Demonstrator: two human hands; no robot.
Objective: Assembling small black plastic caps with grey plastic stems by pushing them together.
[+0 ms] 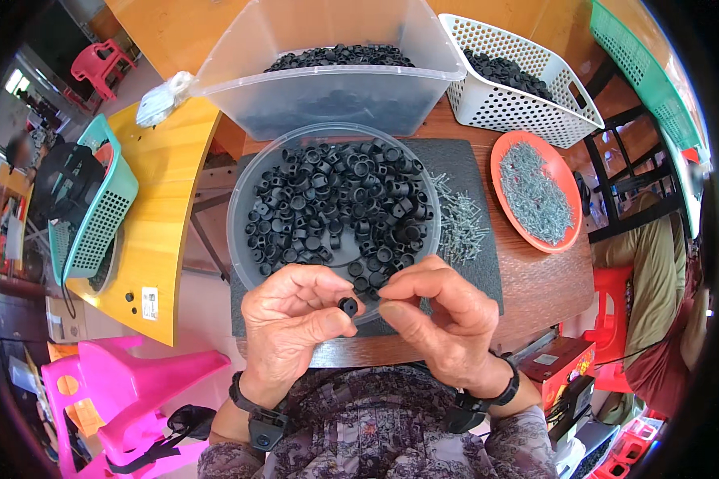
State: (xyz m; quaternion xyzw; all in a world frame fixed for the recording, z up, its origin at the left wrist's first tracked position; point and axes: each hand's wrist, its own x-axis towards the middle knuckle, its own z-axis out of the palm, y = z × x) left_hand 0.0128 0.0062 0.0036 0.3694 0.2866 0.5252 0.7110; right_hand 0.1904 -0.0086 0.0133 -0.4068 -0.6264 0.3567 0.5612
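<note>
My left hand (284, 327) pinches a small round black plastic part (347, 306) between thumb and fingertips, its end with a central hole showing. Just to the right, my right hand (447, 319) has thumb and forefinger pressed together; what they hold, if anything, is too small to make out. Both hands are over the near rim of a clear round tub (238, 231), which holds many loose black plastic parts (327, 199). Beside the tub, a loose pile of silvery screws (459, 219) lies on a dark grey mat (487, 279).
Behind the tub stand a clear plastic bin (327, 104) and a white perforated basket (519, 112), both containing black parts. An orange plate (571, 180) carries more screws. At left are a yellow table (156, 255) and a pink chair (128, 383). Another person (647, 279) sits at right.
</note>
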